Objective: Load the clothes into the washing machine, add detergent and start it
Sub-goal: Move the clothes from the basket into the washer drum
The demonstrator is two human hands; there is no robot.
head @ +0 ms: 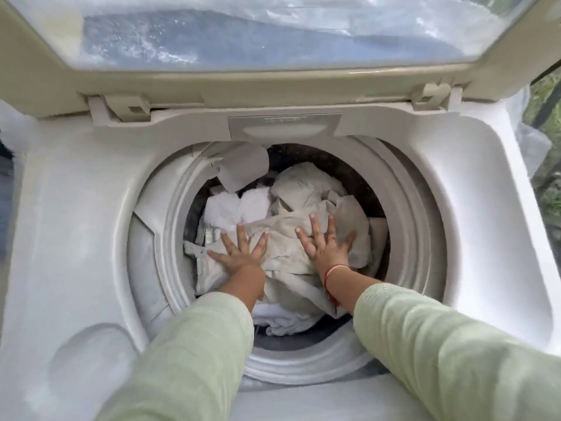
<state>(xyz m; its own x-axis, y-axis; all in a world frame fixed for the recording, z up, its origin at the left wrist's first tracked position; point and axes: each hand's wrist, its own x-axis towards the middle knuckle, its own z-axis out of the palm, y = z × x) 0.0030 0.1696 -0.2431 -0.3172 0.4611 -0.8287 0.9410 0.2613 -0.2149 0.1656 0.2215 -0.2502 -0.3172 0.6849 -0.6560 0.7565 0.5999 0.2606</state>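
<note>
Pale green sleeves [194, 354] reach from the near edge into the round drum [413, 214] of a white top-loading washing machine [85, 214]. Raised lettering on the grey panel [285, 129] at the back rim is too blurred to read.

The left hand [239, 253] lies palm down on the crumpled beige clothes [291, 265], its fingers [241, 235] straight and spread wide apart over the left of the heap. The right hand [324, 247], with a red thread band [331, 271] at its wrist, lies flat just beside it, fingers [315, 229] likewise splayed on the cloth and gripping nothing.

The clothes fill the drum nearly to the ring: beige pieces on top, a white terry towel [224, 211] behind the left fingers, and folded white fabric [279, 319] at the near side between the forearms. The beige-framed lid with a clear window [273, 77] stands open at the back.
</note>
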